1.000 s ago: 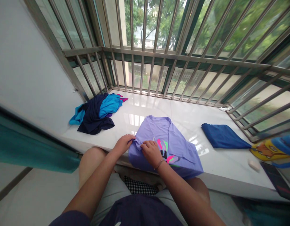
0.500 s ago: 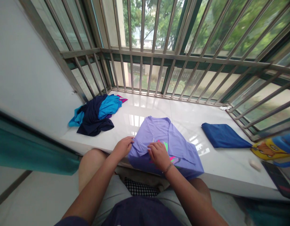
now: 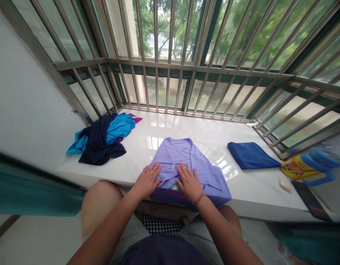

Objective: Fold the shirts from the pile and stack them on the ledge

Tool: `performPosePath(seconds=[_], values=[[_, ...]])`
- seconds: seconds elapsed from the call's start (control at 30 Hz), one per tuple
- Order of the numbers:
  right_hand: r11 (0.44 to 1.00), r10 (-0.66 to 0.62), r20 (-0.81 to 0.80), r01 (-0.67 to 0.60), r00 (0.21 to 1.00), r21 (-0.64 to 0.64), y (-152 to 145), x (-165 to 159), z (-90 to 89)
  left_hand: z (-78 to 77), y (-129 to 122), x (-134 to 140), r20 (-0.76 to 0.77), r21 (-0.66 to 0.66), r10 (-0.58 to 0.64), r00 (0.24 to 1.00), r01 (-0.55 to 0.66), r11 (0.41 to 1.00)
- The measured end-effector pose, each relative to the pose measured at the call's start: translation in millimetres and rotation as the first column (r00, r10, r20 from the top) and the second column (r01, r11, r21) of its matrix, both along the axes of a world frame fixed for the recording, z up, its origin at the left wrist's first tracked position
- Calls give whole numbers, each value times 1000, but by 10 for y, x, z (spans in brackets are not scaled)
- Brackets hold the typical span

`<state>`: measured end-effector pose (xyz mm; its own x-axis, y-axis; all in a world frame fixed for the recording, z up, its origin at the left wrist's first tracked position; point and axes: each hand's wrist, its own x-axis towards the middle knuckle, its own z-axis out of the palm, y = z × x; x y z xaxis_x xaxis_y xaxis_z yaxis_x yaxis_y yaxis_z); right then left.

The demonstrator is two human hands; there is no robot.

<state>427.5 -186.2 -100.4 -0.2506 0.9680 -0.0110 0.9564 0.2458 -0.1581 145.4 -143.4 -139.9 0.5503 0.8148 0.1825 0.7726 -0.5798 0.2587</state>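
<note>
A glossy white window ledge [image 3: 170, 125] spreads out beneath and beyond both hands, closed in by metal window bars [image 3: 167, 90] ahead, with a pale wall [image 3: 23, 88] and a teal curtain [image 3: 34, 195] off to the left hand's side. The left hand [image 3: 147, 180] and right hand [image 3: 191, 182] lie flat and apart, fingers extended, on a lavender long-sleeved shirt [image 3: 182, 149] that reaches beyond their fingertips and hangs over the ledge's near edge, its pink-and-green print partly under the right hand. Well right of that hand stands a blue-and-yellow cartoon bottle [image 3: 310, 167], any writing on it too blurred to read.
</note>
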Motion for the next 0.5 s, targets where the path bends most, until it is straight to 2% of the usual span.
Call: performPosePath(seconds=[0.1, 0.23, 0.5], values=[[997, -67, 12, 66, 998, 44, -33, 156, -17, -15, 31, -35, -9, 6, 4, 1000, -4, 1000], [982, -185, 20, 186, 983, -24, -49, 310, -109, -5, 120, -113, -35, 7, -5, 999, 5, 1000], [941, -339, -39, 338, 940, -22, 96, 32, -209, 145, 601, -367, -42, -66, -137, 990, 135, 989]])
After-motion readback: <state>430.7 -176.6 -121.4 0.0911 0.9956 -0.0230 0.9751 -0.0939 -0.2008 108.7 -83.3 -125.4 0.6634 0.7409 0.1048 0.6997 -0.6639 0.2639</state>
